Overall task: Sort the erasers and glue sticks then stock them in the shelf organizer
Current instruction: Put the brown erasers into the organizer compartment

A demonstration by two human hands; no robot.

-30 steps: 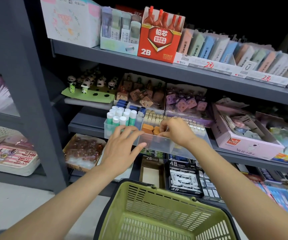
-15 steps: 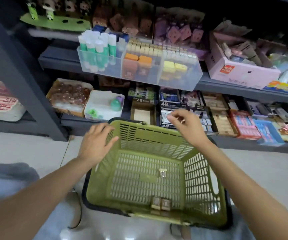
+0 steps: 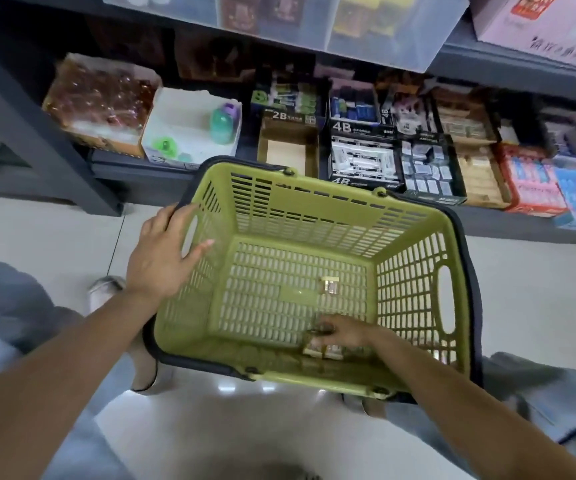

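Reaching into a nearly empty basket for the last few erasers

The right hand (image 3: 340, 332) is down at the near edge of the green basket (image 3: 418, 220), its fingers curled over a small pair of wrapped erasers (image 3: 324, 350) lying on the floor of it; whether it has them pinched yet is too blurred to tell. One more eraser (image 3: 330, 285) sits apart near the middle of the basket floor. The left hand (image 3: 165, 252) rests with relaxed fingers on the basket's left rim, steadying it. The clear organizer (image 3: 376, 39) on the far shelf above already shows filled compartments (only its lower front is in view), so the stocking looks almost finished, with just these few pieces left to lift and slot in.
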